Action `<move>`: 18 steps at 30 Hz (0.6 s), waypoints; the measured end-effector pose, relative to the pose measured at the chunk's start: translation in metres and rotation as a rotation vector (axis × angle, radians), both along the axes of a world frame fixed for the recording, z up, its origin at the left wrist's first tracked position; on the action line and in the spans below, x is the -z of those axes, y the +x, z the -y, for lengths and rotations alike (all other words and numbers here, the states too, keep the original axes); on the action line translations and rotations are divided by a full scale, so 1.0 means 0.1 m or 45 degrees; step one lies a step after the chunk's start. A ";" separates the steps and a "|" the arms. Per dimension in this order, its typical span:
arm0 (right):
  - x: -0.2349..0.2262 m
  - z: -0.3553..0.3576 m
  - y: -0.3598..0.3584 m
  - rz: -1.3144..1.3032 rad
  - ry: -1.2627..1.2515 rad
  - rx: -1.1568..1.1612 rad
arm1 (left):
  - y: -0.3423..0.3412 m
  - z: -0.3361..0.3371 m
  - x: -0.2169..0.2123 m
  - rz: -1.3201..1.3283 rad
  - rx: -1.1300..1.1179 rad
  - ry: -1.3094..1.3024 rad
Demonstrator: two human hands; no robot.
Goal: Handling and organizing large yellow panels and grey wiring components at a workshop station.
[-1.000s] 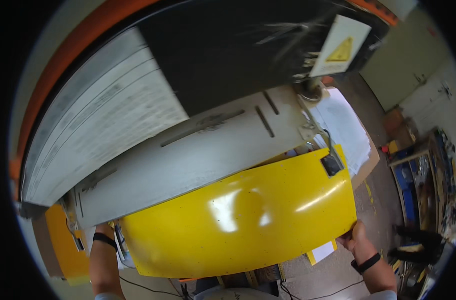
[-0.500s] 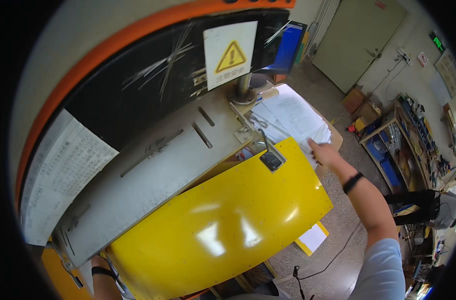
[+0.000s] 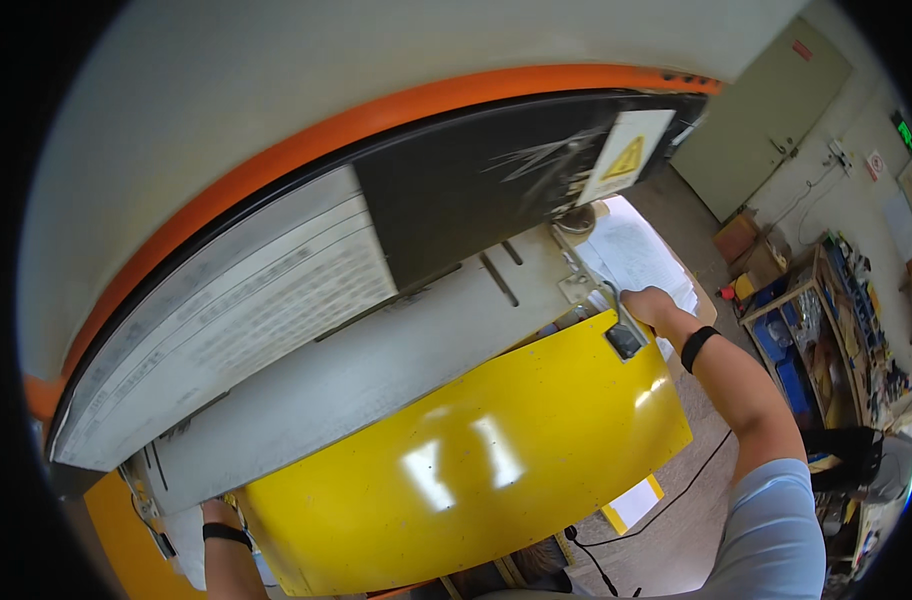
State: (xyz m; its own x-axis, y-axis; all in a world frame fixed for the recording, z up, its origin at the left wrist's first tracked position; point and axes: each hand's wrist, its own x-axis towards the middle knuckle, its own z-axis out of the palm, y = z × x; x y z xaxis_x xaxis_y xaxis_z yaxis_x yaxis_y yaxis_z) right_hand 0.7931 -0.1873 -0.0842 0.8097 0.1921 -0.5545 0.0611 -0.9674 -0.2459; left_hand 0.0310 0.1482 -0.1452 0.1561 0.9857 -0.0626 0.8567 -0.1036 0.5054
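A curved, glossy yellow sheet-metal cover [image 3: 456,450] stretches across in front of me, under the edge of a grey machine table [image 3: 306,405]. At its far right corner, my right hand [image 3: 650,307] is closed at a bent metal lever [image 3: 624,312] beside a small dark window set in the cover. Some of its fingers are hidden behind the lever. My left hand [image 3: 219,513] reaches to the near left end of the cover, close to the table edge. Its fingers are out of sight there.
Above the table hangs a black machine panel [image 3: 456,190] with an orange rim, a printed sheet and a warning sign [image 3: 628,158]. White papers [image 3: 641,245] lie beyond my right hand. A cable [image 3: 666,500] runs over the floor. Shelves [image 3: 811,330] and another person [image 3: 856,460] are at right.
My right hand has moved from over the papers to the metal lever at the cover's corner. The view has turned, so the machine panel fills more of it. My left hand stays at the left end.
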 end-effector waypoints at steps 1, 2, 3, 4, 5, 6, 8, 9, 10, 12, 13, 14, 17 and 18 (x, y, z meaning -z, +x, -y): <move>0.05 0.01 0.01 0.007 0.017 0.011 | 0.01 0.01 0.01 0.002 0.003 0.007; 0.10 0.02 0.06 0.019 0.039 0.023 | 0.01 0.02 0.01 -0.004 0.002 0.007; 0.21 0.08 0.17 0.025 0.024 -0.095 | 0.03 0.02 0.03 -0.004 0.005 0.012; 0.32 0.11 0.28 0.025 0.030 -0.123 | 0.07 0.01 0.05 -0.001 0.023 0.024; 0.42 0.19 0.36 0.086 0.005 -0.292 | 0.05 0.03 0.04 -0.004 0.015 0.025; 0.50 0.25 0.44 0.147 -0.017 -0.462 | 0.10 0.01 0.07 -0.011 0.036 0.039; 0.52 0.14 0.39 0.121 0.015 -0.523 | 0.02 0.04 0.03 -0.042 0.028 0.064; 0.49 0.13 0.30 0.129 0.031 -0.479 | 0.02 0.03 0.03 -0.070 0.044 0.082; 0.41 0.09 0.22 0.144 0.053 -0.438 | 0.05 0.01 0.03 -0.104 0.058 0.102; 0.37 0.13 0.27 -0.019 0.011 -0.572 | 0.16 -0.11 0.09 -0.165 0.119 0.145; 0.49 0.35 0.50 0.138 0.098 -0.682 | 0.26 -0.16 0.16 -0.170 0.139 0.151; 0.61 0.52 0.68 0.294 0.188 -0.791 | 0.35 -0.22 0.22 -0.183 0.168 0.162; 0.69 0.36 0.65 0.007 0.305 -0.403 | 0.33 -0.35 0.23 -0.314 0.203 0.211; 0.68 0.33 0.62 -0.040 0.321 -0.308 | 0.31 -0.37 0.22 -0.345 0.205 0.219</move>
